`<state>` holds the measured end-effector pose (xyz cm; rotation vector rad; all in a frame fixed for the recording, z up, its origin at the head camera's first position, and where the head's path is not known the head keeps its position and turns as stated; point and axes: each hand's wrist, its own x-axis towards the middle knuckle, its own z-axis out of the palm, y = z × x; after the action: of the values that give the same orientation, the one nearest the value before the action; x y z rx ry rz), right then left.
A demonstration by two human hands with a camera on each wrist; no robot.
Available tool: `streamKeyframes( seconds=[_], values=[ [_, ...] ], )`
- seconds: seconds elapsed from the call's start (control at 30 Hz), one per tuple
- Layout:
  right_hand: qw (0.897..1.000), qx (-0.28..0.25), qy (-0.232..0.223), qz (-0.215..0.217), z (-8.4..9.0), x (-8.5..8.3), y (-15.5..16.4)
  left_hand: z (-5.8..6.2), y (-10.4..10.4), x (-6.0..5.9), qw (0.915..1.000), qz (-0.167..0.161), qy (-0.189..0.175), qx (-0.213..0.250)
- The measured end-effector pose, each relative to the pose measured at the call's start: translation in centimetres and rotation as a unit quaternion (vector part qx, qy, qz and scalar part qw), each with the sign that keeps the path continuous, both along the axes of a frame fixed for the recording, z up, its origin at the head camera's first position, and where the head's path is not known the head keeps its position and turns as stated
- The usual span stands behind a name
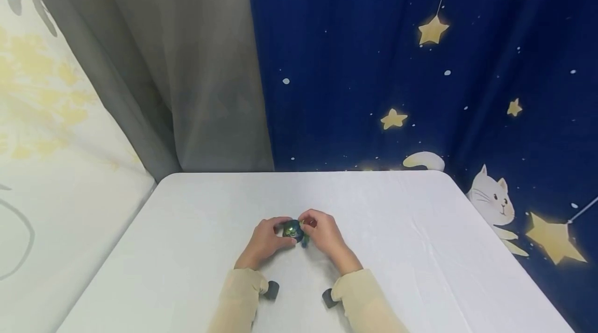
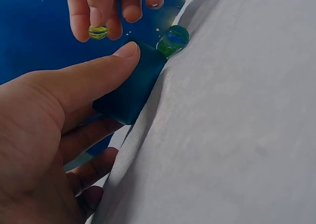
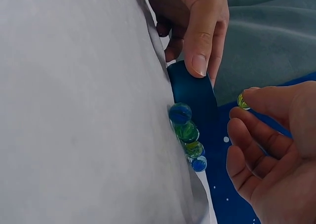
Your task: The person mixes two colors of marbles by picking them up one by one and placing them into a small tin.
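My left hand (image 1: 267, 238) grips a small dark teal container (image 1: 293, 230) standing on the white table (image 1: 402, 250). In the left wrist view its thumb (image 2: 106, 68) presses the container (image 2: 129, 89) on one side, with the fingers curled round the other. My right hand (image 1: 323, 232) is just right of the container and pinches a yellow-green marble (image 3: 242, 101) between thumb and fingertip; the same marble (image 2: 98, 32) shows in the left wrist view. Several blue and green marbles (image 3: 187, 132) lie on the cloth against the container (image 3: 195, 98).
A white cloth covers the table. A dark blue curtain (image 1: 420, 73) with stars and a cat hangs behind it, with a grey curtain (image 1: 187, 73) at the back left. The table's rounded far corners and left edge (image 1: 117, 245) are in view.
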<state>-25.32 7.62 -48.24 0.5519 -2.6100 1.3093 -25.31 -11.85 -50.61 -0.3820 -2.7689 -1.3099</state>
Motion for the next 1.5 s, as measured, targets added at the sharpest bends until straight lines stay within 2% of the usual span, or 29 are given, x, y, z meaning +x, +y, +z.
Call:
streamKeyframes(
  seconds=[0.27, 0.6, 1.2, 1.5],
  values=[
    [0.999, -0.010, 0.035, 0.014, -0.35, 0.08, -0.01, -0.13, 0.03, 0.09, 1.0000, -0.008, 0.003, 0.004],
    [1.000, -0.010, -0.004, 0.003, -0.03, 0.25, -0.22, -0.18, 0.05, 0.12, 1.0000, -0.007, 0.001, 0.004],
    [0.999, -0.028, 0.017, -0.003, 0.32, 0.05, -0.22, -0.14, 0.06, -0.14, 0.9999, -0.007, 0.009, 0.001],
    [1.000, -0.026, 0.006, -0.010, 0.49, 0.06, 0.37, -0.02, 0.18, 0.10, 0.9999, -0.007, 0.012, -0.002]
  ],
)
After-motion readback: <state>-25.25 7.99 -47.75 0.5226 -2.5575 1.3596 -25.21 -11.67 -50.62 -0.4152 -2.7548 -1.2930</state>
